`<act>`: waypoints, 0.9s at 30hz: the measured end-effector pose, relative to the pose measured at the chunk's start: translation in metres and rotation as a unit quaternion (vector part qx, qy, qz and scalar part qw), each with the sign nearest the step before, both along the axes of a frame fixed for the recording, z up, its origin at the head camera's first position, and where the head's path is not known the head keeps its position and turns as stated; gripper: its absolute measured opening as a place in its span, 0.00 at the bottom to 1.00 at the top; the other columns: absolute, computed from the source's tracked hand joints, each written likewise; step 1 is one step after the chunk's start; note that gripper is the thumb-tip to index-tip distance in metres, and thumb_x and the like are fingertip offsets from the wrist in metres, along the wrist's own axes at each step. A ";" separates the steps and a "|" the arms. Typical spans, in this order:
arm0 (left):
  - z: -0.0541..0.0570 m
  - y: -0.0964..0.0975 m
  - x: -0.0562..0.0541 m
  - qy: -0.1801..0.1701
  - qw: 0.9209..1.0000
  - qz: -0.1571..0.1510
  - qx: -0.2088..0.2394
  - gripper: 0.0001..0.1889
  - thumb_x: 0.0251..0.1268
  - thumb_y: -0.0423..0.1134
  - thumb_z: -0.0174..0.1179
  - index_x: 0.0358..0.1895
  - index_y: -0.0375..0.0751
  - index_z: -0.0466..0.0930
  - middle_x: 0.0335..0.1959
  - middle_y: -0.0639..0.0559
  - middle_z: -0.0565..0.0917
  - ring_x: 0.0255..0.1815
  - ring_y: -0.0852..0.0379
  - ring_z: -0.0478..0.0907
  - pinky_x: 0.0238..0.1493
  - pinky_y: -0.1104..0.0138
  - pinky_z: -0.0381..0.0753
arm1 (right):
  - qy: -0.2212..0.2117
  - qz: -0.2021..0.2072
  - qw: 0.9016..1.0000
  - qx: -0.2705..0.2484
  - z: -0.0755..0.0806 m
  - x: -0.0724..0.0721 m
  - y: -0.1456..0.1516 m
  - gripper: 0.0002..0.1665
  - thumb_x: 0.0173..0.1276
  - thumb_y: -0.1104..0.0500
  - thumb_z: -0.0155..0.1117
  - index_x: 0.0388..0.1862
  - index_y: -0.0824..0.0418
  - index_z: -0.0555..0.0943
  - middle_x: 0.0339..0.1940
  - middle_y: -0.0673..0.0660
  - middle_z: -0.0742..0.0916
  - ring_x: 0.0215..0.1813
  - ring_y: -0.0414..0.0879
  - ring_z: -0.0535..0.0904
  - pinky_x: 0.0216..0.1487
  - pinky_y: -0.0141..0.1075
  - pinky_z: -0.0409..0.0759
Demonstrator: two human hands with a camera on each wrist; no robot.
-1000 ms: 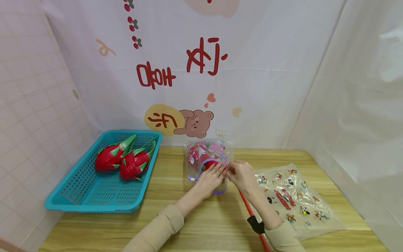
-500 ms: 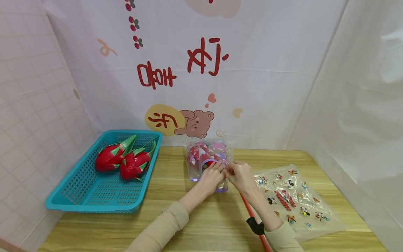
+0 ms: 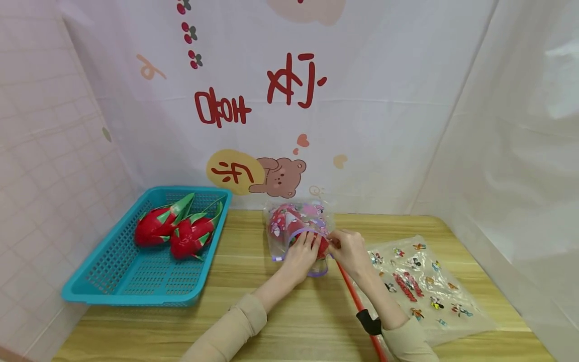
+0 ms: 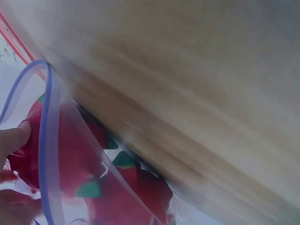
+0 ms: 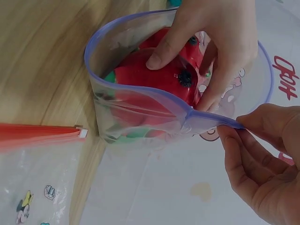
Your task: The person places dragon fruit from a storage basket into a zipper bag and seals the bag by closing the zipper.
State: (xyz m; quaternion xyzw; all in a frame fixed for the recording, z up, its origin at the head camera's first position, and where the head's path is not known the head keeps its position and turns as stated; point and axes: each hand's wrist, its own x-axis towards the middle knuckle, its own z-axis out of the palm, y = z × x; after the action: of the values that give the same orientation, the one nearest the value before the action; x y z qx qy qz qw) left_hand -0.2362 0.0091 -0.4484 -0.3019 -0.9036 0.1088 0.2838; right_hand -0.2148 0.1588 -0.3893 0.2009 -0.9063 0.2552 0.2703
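A clear zip bag with a purple rim and pink print lies mid-table, its mouth spread toward me. Inside it are red toy dragon fruits with green tips. My left hand reaches into the mouth; its thumb presses one fruit from one side and its fingers curl round the other. My right hand pinches a corner of the purple rim between thumb and fingers. In the left wrist view, fruits show behind the rim, and only part of the left hand appears.
A blue basket at the left holds two more dragon fruits. Under my right forearm and to its right lies a larger clear bag with cartoon print and a red zip edge. A white printed cloth hangs behind.
My left hand has shifted slightly, and its fingers are more spread over the fruit. The bag's mouth gapes wider and more red fruit shows. My right hand stays at the rim.
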 end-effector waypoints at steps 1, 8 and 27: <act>-0.001 0.000 0.001 0.001 1.000 0.009 0.017 0.36 0.50 0.46 0.70 0.65 0.42 0.70 0.59 0.43 0.76 0.58 0.50 0.75 0.51 0.72 0.80 | 0.001 -0.001 1.000 0.001 0.000 0.000 0.000 0.06 0.47 0.75 0.67 0.24 0.66 0.84 0.17 0.53 0.83 0.19 0.36 0.70 0.20 0.26 0.71; -0.008 0.004 0.001 -0.001 0.994 0.025 0.105 0.37 0.57 0.56 0.64 0.65 0.38 0.67 0.54 0.34 0.79 0.54 0.44 0.80 0.44 0.66 0.84 | 0.009 0.004 1.000 0.001 0.000 -0.002 0.000 0.07 0.47 0.76 0.65 0.24 0.66 0.84 0.18 0.54 0.84 0.20 0.36 0.72 0.21 0.26 0.73; -0.002 0.015 -0.002 -0.026 0.999 0.009 0.020 0.32 0.55 0.44 0.67 0.65 0.46 0.69 0.58 0.37 0.78 0.60 0.44 0.78 0.59 0.62 0.78 | 0.025 0.020 0.999 -0.012 -0.001 -0.003 0.001 0.08 0.48 0.76 0.64 0.26 0.67 0.84 0.21 0.57 0.86 0.21 0.41 0.80 0.23 0.27 0.77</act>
State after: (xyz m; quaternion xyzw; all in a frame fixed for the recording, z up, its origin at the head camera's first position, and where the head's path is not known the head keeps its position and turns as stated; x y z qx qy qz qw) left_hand -0.2378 0.0238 -0.4504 -0.2911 -0.9151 0.0856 0.2655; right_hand -0.2177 0.1597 -0.3905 0.2219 -0.8920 0.2665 0.2900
